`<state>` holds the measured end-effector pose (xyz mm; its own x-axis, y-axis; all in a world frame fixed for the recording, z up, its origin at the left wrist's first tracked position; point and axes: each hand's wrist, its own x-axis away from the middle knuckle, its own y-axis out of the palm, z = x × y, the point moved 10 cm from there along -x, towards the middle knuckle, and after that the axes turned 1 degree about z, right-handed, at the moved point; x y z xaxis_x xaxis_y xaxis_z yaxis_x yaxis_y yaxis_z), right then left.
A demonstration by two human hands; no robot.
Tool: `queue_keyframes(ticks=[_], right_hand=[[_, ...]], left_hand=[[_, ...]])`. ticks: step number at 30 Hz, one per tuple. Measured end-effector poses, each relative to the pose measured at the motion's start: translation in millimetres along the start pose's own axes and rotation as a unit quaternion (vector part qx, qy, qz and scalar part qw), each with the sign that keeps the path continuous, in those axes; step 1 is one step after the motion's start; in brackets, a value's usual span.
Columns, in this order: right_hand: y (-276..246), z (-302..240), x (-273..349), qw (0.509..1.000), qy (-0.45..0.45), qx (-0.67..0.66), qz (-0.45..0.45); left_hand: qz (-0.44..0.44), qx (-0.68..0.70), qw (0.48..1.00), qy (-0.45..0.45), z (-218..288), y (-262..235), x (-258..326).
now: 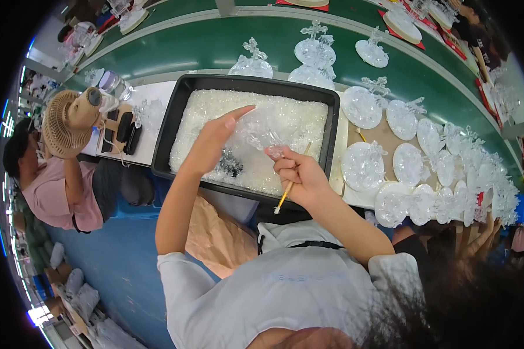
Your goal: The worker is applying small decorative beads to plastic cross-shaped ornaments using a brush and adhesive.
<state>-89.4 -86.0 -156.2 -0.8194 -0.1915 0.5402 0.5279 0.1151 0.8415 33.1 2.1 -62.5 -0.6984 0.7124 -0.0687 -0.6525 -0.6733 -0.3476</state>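
Observation:
Above the black tray point(335, 107) I hold a clear ornament point(261, 129) that looks like a round disc with a small raised figure. My left hand point(214, 142) is closed on the disc's left edge, its index finger stretched along the rim. A thin brush point(284, 196) with a yellow handle slants through the curled fingers of my right hand point(300, 173), whose fingertips also touch the ornament's lower right part. White glittery granules point(300, 119) fill the tray. Below my left hand, a dark patch point(231, 163) shows among them.
Round glittery ornaments point(362, 166), some topped with crosses, crowd the table at right. Several more point(314, 52) stand on the green surface point(262, 30) beyond. A beige fan point(70, 119) and clear jar point(115, 85) are at left, near a seated person point(61, 189). Brown paper point(215, 235) hangs below the tray.

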Motion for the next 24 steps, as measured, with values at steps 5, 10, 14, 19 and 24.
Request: queue_keyframes(ticks=[5, 10, 14, 19, 24], right_hand=[[5.9, 7.3, -2.0, 0.999, 0.017, 0.039, -0.034], [11.4, 11.3, -4.1, 0.998, 0.029, 0.052, -0.035], [14.3, 17.2, -3.0, 0.995, 0.063, 0.04, -0.065], [6.2, 9.8, -6.7, 0.996, 0.065, 0.028, -0.047], [17.4, -8.6, -2.9, 0.991, 0.014, 0.128, -0.044]], left_hand=[[0.062, 0.046, 0.996, 0.039, 9.5, -33.4, 5.7], [-0.05, -0.073, 0.996, -0.03, -5.0, -17.8, 3.7], [0.107, 0.003, 0.993, 0.047, 10.1, -64.7, -2.4], [0.118, -0.101, 0.981, -0.116, 29.6, -46.0, -9.0], [0.067, 0.073, 0.993, 0.067, 9.0, -44.5, 2.4]])
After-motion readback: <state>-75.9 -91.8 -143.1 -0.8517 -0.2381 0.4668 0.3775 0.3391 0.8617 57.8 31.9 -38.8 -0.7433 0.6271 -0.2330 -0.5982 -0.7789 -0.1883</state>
